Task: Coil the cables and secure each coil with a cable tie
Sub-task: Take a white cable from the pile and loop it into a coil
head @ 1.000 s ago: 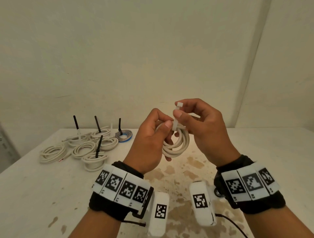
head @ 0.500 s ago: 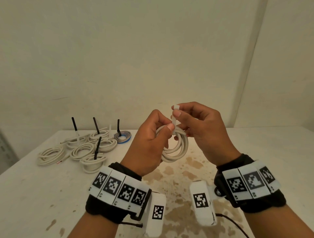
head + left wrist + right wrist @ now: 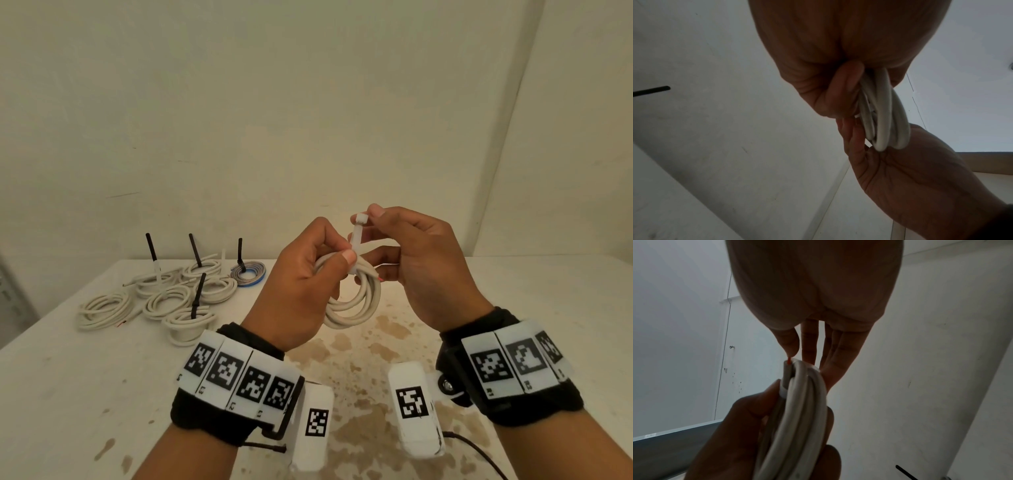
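Note:
A white cable coil (image 3: 356, 301) hangs in the air over the table, gripped at its top by my left hand (image 3: 301, 284), thumb pressed on the strands. A white cable tie (image 3: 357, 236) wraps the coil's top and stands upright, its square head uppermost. My right hand (image 3: 407, 253) pinches the tie near the head, the other fingers stretched under the coil. The left wrist view shows the coil (image 3: 884, 110) between both hands. The right wrist view shows the coil (image 3: 797, 418) with a red wire end at its top and the tie band (image 3: 784, 390) around the strands.
Several tied white coils (image 3: 164, 298) lie at the table's far left, black tie tails (image 3: 194, 248) sticking up, with one grey-blue coil (image 3: 248, 272) behind them. The white table (image 3: 531, 308) is stained brown in front of me. A wall stands close behind.
The right hand has shifted its pinch along the tie, whose head now stands clear above the fingers. Both hands and the coil stay in about the same place.

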